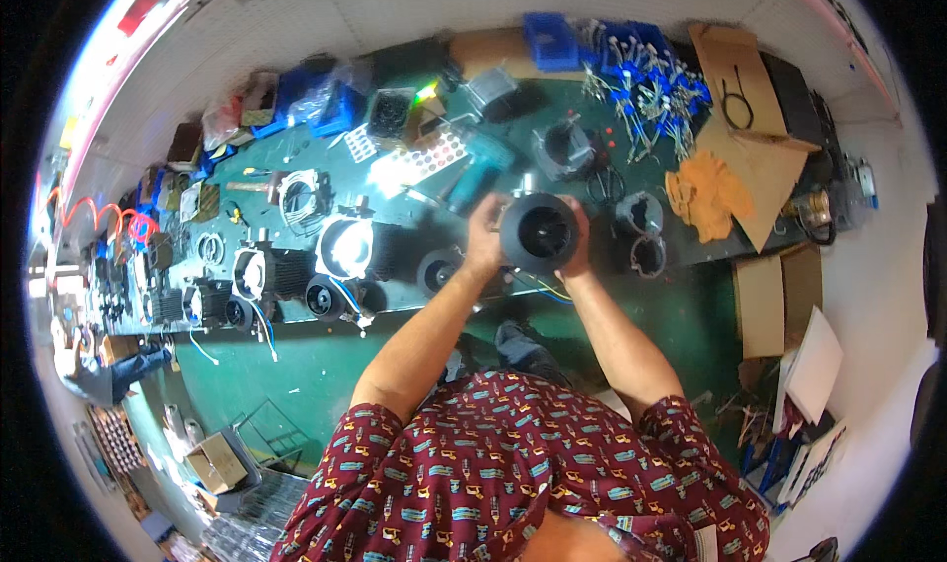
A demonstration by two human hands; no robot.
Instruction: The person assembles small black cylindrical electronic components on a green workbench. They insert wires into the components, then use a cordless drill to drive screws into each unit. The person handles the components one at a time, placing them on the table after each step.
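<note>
Between both hands is a round black motor part (520, 251), with a dark finned opening facing up. My left hand (483, 234) is closed on its left side, and my right hand (579, 244) grips its right side. Just left of it, another round black motor part (437, 270) lies partly behind my left forearm. Yellow and blue wires (546, 290) trail below the held part. Beyond my hands a teal power tool (480, 171) rests on the bench. Two grey metal rings (640, 213) are right of my right hand.
Along the green bench (395, 296) stand several motor housings (347, 248) at left. A grey housing (566, 149), blue-and-white wire bundles (646, 88) and blue bins (552, 41) lie farther back. An orange cloth (708, 197) sits on cardboard at right. A person (94, 370) is far left.
</note>
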